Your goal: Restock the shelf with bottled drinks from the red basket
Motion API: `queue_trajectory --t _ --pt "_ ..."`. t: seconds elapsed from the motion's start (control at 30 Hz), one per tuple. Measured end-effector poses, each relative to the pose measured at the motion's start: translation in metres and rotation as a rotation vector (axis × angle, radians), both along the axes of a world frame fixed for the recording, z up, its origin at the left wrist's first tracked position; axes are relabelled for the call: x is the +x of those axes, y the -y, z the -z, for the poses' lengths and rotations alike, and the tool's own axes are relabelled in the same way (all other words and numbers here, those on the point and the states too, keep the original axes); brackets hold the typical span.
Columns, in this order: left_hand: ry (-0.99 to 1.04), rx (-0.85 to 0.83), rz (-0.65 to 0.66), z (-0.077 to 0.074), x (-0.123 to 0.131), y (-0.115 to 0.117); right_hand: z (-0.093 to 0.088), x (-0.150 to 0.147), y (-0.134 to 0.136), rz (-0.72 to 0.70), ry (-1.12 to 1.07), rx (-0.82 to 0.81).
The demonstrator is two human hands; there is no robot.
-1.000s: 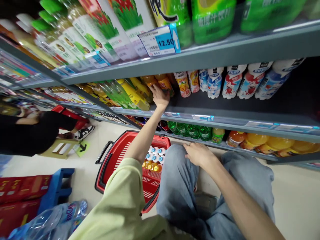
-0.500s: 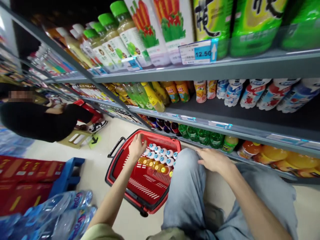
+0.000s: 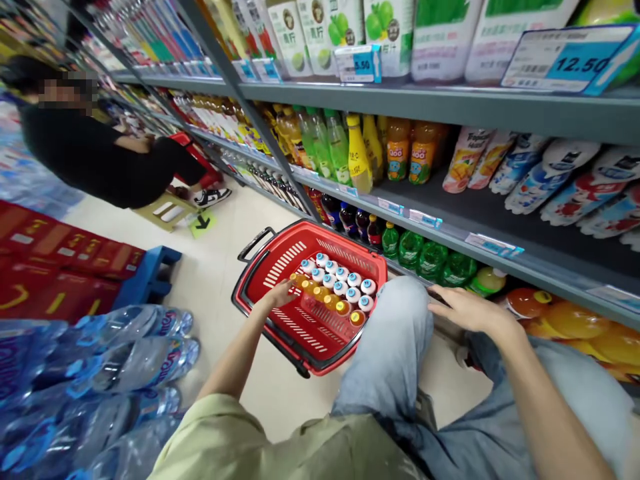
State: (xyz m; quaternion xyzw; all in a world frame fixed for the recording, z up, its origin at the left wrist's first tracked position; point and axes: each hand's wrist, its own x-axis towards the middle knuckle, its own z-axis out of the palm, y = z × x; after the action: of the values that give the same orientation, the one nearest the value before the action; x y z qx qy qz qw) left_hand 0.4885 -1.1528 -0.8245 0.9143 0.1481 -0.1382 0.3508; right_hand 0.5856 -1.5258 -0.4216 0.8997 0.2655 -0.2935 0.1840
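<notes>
I am crouched in front of a drinks shelf. My left hand reaches into a red shopping basket on the floor, its fingers closed round the end orange drink bottle of a row. More orange bottles and white-capped bottles stand upright in the basket. My right hand lies flat and open on my right knee, holding nothing. On the middle shelf stand two orange bottles of the same kind.
Grey shelves full of bottled drinks run along the right. A person in black sits on a low stool down the aisle. Shrink-wrapped water packs and red cartons on a blue pallet lie to the left.
My left hand left the middle shelf, came down into the basket and now grips an orange bottle there. My view swung left and down. The right hand stayed on my knee.
</notes>
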Motion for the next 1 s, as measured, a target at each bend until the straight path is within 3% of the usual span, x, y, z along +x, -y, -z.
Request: queue_trajectory --t 0.17,0.43,0.6,0.8,0.9,1.0 --pt "0.013 -0.034 0.096 0.016 0.018 0.017 0.007 0.003 0.012 0.013 0.014 0.031" --pt "0.091 -0.049 0.224 0.015 0.048 0.044 0.011 0.005 0.026 0.049 0.014 0.078" --pt "0.181 -0.015 0.321 0.006 0.053 0.076 0.008 0.003 0.022 0.046 0.023 0.024" --pt "0.287 -0.034 0.519 -0.013 0.048 0.138 0.002 0.001 0.011 0.024 0.048 -0.028" --pt "0.295 -0.008 0.542 -0.017 0.050 0.159 0.002 0.001 0.010 0.011 0.054 -0.024" --pt "0.281 0.026 0.522 -0.015 0.053 0.165 0.003 0.000 0.011 0.021 0.067 -0.031"
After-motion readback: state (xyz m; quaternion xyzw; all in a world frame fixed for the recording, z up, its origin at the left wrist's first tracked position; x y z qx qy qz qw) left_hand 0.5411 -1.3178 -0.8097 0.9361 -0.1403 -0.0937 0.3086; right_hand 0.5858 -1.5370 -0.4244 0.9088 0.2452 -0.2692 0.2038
